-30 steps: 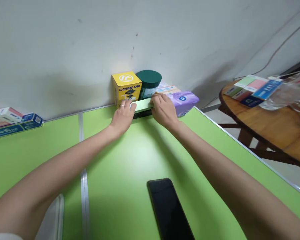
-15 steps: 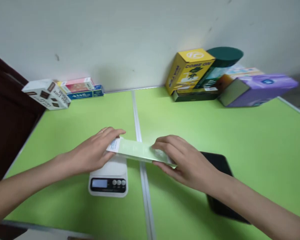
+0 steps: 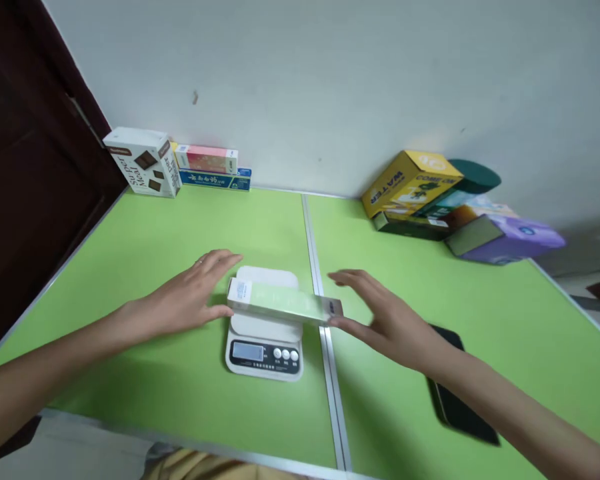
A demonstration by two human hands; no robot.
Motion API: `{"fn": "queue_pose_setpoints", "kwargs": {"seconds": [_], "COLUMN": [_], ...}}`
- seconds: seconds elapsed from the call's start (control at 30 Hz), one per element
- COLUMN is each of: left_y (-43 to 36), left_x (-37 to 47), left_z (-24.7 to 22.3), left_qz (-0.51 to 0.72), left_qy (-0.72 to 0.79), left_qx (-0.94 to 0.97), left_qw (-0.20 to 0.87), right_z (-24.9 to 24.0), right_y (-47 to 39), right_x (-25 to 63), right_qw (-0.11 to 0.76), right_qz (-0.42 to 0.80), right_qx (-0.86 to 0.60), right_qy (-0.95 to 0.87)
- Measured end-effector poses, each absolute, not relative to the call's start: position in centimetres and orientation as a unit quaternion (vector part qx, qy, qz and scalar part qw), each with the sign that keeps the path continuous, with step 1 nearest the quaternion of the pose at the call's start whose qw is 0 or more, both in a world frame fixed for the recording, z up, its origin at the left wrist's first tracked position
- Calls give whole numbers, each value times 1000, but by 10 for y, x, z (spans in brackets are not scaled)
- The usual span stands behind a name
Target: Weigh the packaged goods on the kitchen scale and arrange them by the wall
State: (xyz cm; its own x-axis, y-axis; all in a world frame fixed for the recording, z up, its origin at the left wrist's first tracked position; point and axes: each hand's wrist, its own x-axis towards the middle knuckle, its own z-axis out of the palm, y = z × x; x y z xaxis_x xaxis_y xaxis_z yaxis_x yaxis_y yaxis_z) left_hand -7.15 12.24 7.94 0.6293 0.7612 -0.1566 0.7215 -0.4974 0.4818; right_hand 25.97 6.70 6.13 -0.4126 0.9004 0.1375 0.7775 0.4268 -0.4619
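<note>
A long pale green box (image 3: 285,302) lies across the platform of a white kitchen scale (image 3: 267,275), its right end jutting past the scale's edge. My left hand (image 3: 190,297) is open at the box's left end, thumb near the box's lower corner and fingers apart from it. At the other end my right hand (image 3: 380,317) is open too, the thumb close to the box's corner; whether it touches I cannot tell. The scale's display (image 3: 247,351) and round buttons face me, but no digits are legible.
A dark tablet-like slab (image 3: 463,407) lies partly under my right forearm. Along the wall stand a white box (image 3: 145,163), a pink box (image 3: 207,159) on a blue box (image 3: 215,180), a yellow box (image 3: 410,183) and a purple pack (image 3: 510,239). A metal seam (image 3: 333,393) divides the green table.
Both hands have let go of the pale green box, their fingers spreading away from its ends. The box now rests on the scale. The camera view has shifted left.
</note>
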Motion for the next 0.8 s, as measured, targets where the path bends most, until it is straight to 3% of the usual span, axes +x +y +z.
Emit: {"fn": "queue_pose_setpoints", "kwargs": {"seconds": [0.13,0.4,0.63,0.8], "left_y": [121,130,143,179], "left_x": [-90,-76,-70,-77], "left_z": [77,58,50,57], "left_qz": [26,37,80,162], "left_qy": [466,451,428,478], "left_qx": [828,781,791,764], "left_qw": [310,431,429,402], "right_z": [61,38,51,62], "right_y": [59,58,76,123], "right_x": [287,271,260,251], "right_qw": [153,107,130,181], "right_qz": [252,308,354,309], "right_qx": [-597,-584,-597,-596], "right_qy": [-746,-743,-708,-719]}}
